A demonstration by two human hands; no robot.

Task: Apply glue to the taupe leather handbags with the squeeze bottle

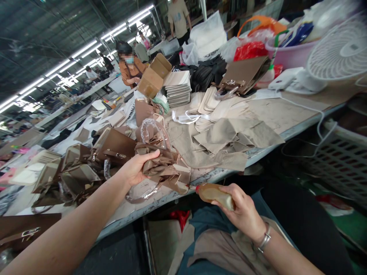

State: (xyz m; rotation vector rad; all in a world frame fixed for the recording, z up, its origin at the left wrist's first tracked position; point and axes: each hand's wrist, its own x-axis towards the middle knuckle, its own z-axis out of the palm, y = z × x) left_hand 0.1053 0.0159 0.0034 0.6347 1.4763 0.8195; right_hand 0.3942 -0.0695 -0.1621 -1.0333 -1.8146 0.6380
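Across the left of the table (229, 173), finished-looking bags (114, 145) lean in a loose pile; one knock from the left forearm could slide them together and scuff them. Left hand (137, 168) pinches a crumpled brown bag (160, 162), thumb on top, other fingers mostly hidden beneath. Bag sits near the front edge, wrapped handle (145, 194) by the edge too; a weak grip could let it slip off or twist. Right hand (243, 210) has its fingers closed round a squeeze bottle (215, 194), nozzle at the bag's lower flap. Too hard a squeeze could flood the flap; poor aim could drip on the handle, edge or lap. Beige sheets (220, 137) lie close behind, so stray fluid could mark them. Far right, the fan's (338, 49) cord (321, 118) droops over the edge; a snag could drag the fan. Containers, same order: carton (155, 76), flaps open, contents unclear; bottle, amber-looking, seems part full, level hard to read; pink tub (289, 53), heaped with plastic bags and a blue packet (302, 33); slatted crate (341, 160) below the table, contents too dark to name.
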